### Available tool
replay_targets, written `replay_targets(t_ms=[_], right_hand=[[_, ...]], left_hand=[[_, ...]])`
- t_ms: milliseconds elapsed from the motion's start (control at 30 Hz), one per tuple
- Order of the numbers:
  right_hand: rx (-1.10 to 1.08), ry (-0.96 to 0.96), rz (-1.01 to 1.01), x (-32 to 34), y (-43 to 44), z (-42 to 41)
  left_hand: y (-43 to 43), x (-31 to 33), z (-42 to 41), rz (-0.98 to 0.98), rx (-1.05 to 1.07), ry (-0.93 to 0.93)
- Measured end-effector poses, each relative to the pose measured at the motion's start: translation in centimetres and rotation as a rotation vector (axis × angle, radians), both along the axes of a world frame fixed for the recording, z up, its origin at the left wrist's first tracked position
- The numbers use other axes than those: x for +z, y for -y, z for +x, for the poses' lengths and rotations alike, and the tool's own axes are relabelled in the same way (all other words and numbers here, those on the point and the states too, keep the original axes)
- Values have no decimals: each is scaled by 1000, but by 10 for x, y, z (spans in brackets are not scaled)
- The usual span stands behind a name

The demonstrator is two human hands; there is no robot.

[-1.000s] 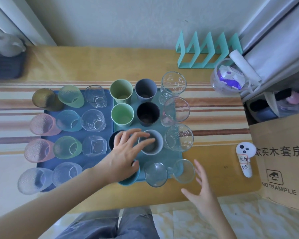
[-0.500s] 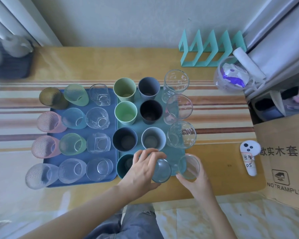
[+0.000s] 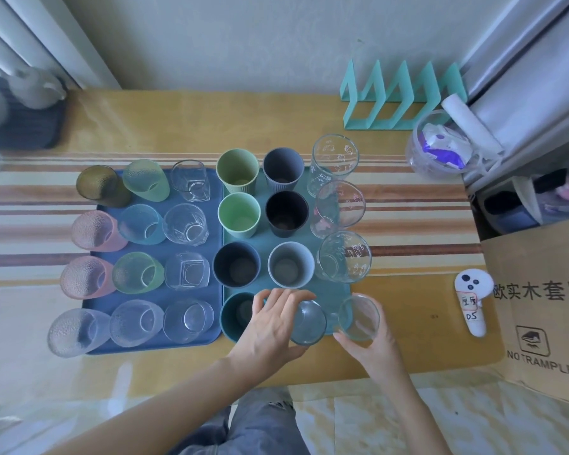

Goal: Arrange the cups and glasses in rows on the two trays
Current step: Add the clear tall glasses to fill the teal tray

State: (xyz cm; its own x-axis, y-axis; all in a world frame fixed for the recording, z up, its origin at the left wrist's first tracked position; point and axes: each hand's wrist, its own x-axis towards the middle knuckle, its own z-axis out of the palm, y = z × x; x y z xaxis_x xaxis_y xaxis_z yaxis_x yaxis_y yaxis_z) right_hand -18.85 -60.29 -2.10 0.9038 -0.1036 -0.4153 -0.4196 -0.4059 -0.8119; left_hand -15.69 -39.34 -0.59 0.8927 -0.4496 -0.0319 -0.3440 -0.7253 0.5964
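Two trays sit side by side on the table. The blue tray [image 3: 216, 290] on the left carries rows of clear and tinted glasses. On the teal tray [image 3: 337, 290] stand green, grey and dark cups and three tall clear glasses [image 3: 344, 257] along its right side. My left hand [image 3: 271, 326] grips a short clear glass [image 3: 307, 323] in the tray's front row, beside a dark teal cup [image 3: 235, 315]. My right hand [image 3: 372, 346] holds a second short clear glass [image 3: 358, 316] at the tray's front right corner.
A teal zigzag rack [image 3: 401, 96] stands at the back right, with a clear jar [image 3: 439, 146] beside it. A white controller [image 3: 472, 302] lies at the right near a cardboard box [image 3: 546, 310]. A dark tray with grey objects [image 3: 23, 116] sits back left.
My left hand moved from the grey cup in the third row down to the short glass in the front row. My right hand rose from the table edge and took hold of the right glass.
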Motion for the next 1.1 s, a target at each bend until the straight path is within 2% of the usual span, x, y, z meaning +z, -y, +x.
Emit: replay_targets(t_ms=[333, 500, 700, 767, 867, 1100], right_hand=[[-3, 8, 41, -1, -1, -1], [-5, -30, 29, -5, -1, -5], [23, -28, -57, 10, -1, -17], [43, 87, -188, 18, -3, -20], [143, 332, -512, 28, -11, -21], [277, 346, -758, 41, -54, -5]], left_hand=[[-3, 1, 4, 18, -47, -15], [-16, 2, 9, 43, -106, -91], [-54, 16, 17, 7, -13, -6], [-70, 17, 17, 11, 40, 9], [-91, 15, 10, 46, 75, 16], [-117, 4, -22, 102, 135, -38]])
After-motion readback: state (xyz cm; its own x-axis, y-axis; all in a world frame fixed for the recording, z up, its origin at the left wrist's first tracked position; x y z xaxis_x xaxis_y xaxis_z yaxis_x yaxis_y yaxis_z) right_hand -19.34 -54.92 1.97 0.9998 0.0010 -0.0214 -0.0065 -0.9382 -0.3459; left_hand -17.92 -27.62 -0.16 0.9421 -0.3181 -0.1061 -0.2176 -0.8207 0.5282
